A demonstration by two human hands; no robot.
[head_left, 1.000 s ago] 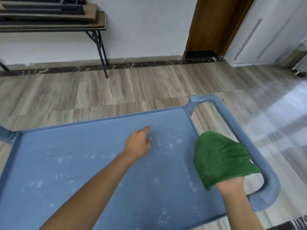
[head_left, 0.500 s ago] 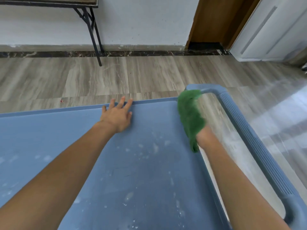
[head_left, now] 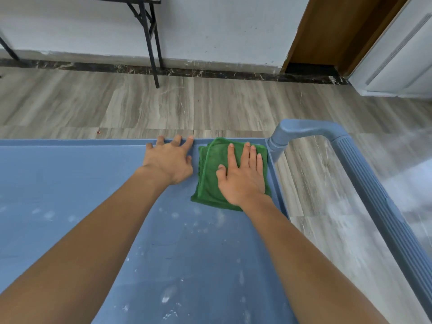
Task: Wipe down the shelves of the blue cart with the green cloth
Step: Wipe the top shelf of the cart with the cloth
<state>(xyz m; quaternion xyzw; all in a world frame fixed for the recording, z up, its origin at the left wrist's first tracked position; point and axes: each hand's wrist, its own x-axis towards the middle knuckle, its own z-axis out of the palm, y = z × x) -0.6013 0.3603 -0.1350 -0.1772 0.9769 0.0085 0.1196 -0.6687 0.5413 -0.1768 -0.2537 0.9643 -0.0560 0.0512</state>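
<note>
The blue cart (head_left: 378,206) fills the lower view, and its top shelf (head_left: 70,183) is dusted with white specks (head_left: 166,298), thickest in the near half. The green cloth (head_left: 208,183) lies folded flat in the far right corner of that shelf, just beside the handle post (head_left: 277,146). The right hand (head_left: 243,181) presses down on it with straight, spread fingers, palm flat, gripping nothing. The left hand (head_left: 170,160) is likewise released, resting on the shelf just beside the cloth, its fingertips on the far rim (head_left: 93,142) to brace the cart.

The corner looks a sound starting place. To wipe well, I would keep the palm's weight even over the folded pad and draw it in long, overlapping strokes from the rim toward the body. That gathers the dust at the near edge instead of scattering it. The bracing hand should keep clear of the stroke.
</note>
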